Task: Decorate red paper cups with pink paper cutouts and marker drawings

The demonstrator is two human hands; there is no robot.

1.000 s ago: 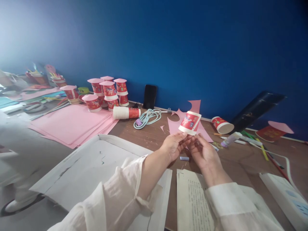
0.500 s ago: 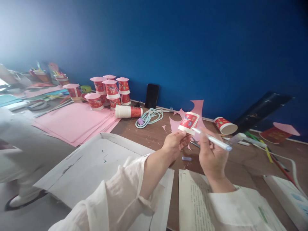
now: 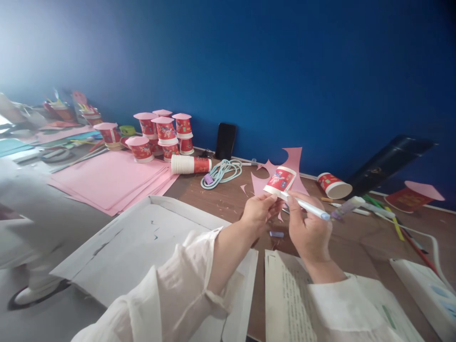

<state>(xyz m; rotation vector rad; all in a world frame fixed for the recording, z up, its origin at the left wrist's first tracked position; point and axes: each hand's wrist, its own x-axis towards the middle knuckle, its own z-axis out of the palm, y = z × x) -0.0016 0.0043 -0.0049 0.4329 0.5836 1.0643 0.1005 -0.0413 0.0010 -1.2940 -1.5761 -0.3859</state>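
Observation:
Between the fingers of my left hand (image 3: 259, 211) is a red paper cup (image 3: 280, 179) with a white rim, turned upside down and slightly tilted. My right hand (image 3: 311, 230) is closed around a white marker (image 3: 309, 207) with a pale blue end. The marker's tip is at the cup's rim, close to my left fingers; whether it touches is hard to tell. A small pale purple cap (image 3: 276, 234) lies on the table below the hands. Behind the cup is a cut-out pink sheet (image 3: 292, 159).
Left of my hands are pink paper sheets (image 3: 110, 183), capped cups (image 3: 165, 130), a nested cup stack (image 3: 190, 165) and a coiled cable (image 3: 223, 174). A phone (image 3: 225, 141) leans on the wall. Another cup (image 3: 334, 185) and several pens lie right. Printed pages (image 3: 288, 299) lie in front.
My right hand has moved left and slightly down, bringing the marker's tip along the cup's rim toward my left fingers. The cup has stayed nearly in place.

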